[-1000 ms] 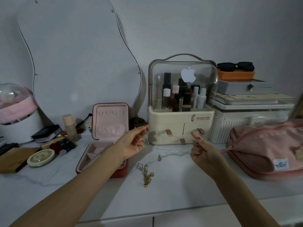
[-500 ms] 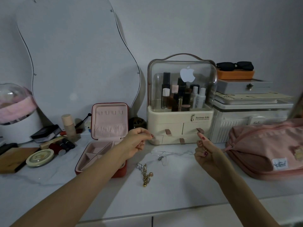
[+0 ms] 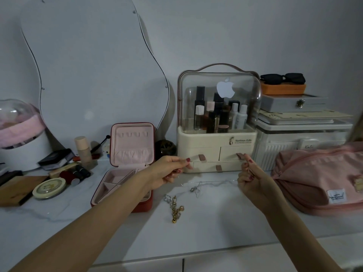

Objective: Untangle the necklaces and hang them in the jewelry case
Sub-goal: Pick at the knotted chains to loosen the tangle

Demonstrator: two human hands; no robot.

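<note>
Both hands are raised just in front of the cream cosmetics organizer [image 3: 216, 150], fingers curled — the left hand [image 3: 169, 171] and right hand [image 3: 253, 179] each pinch 1 end of a thin silver necklace [image 3: 206, 183] sagging between them. The jewelry case [image 3: 127, 165] stands open left of the organizer — a gold chain cluster [image 3: 175, 208] lies before it.

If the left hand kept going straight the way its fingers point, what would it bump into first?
Probably the cream cosmetics organizer: the left hand points its fingers right and slightly back toward the drawers. Depth is unclear, so it might pass just in front.
</note>
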